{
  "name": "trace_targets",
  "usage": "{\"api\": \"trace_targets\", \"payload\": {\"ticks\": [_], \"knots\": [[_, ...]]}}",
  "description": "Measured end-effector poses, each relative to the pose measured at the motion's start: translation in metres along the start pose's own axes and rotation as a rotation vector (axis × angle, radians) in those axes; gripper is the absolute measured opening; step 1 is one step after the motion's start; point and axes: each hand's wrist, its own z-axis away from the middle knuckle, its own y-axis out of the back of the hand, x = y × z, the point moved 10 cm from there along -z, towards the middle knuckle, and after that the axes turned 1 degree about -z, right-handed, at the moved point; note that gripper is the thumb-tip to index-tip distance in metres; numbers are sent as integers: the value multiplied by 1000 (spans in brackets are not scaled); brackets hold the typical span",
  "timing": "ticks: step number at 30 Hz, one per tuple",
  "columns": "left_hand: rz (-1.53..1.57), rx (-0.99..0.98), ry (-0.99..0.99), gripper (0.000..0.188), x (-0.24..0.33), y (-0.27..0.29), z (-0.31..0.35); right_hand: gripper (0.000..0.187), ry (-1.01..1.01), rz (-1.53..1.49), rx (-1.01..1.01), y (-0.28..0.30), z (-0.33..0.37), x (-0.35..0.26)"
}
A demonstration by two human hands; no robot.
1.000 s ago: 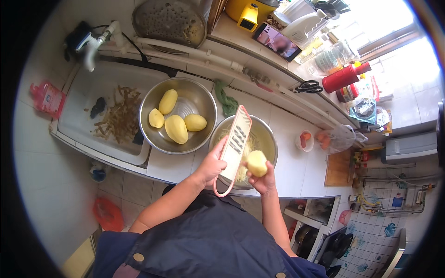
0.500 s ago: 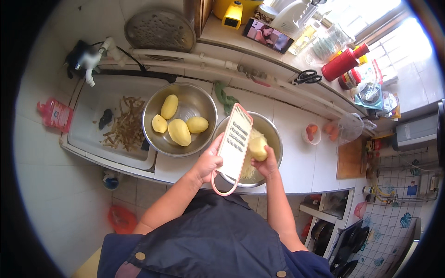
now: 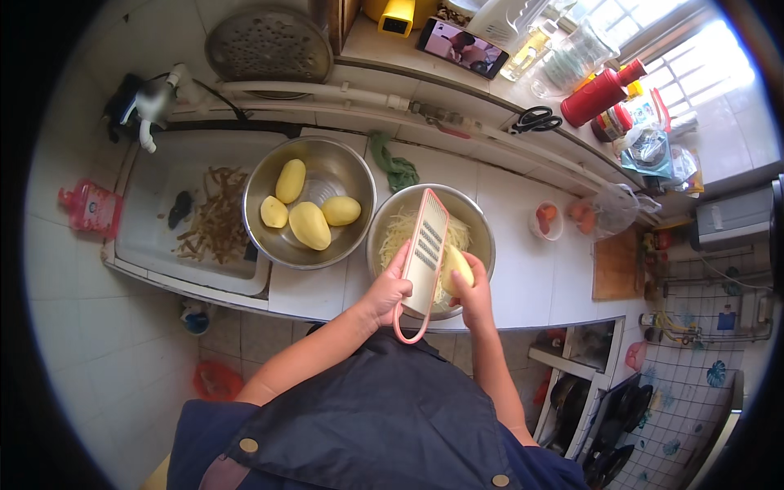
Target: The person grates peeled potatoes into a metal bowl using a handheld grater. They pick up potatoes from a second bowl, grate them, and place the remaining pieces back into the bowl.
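The left hand [image 3: 386, 295] is closed around the lower part of a pink-edged grater [image 3: 427, 247], whose loop handle points to the near side. The right hand [image 3: 478, 298] curls around a peeled potato [image 3: 457, 264] just right of the grater; whether the potato touches the teeth I cannot tell. Both are above a steel bowl [image 3: 483, 233] holding pale shreds [image 3: 398, 233] on the desk [image 3: 523, 278]. To grate well, the left grip should stay firm and below the teeth, with the grater's slant steady so that shreds drop inside the rim. The right fingertips are best held on the potato's back, well off the blades, pressing evenly along its length and easing off as it thins. On the left, a second bowl [image 3: 352, 168] holds four peeled potatoes [image 3: 309, 226], beside a sink with peelings [image 3: 216, 220].
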Motion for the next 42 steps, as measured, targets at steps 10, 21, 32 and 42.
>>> {"api": "trace_targets", "payload": {"ticks": [10, 21, 32, 42], "knots": [[-82, -22, -138, 87, 1, -1, 3, 53, 312, 794, -3, -41, 44, -31], [-504, -21, -202, 94, -7, 1, -10, 46, 232, 643, 242, -32, -29, -43], [-325, -32, -119, 90, -7, -4, -7, 47, 208, 701, 388, -24, -79, -51], [-218, -39, -65, 90, -9, -12, -2, 44, 354, 211, 488, 10, -82, -65]]}}
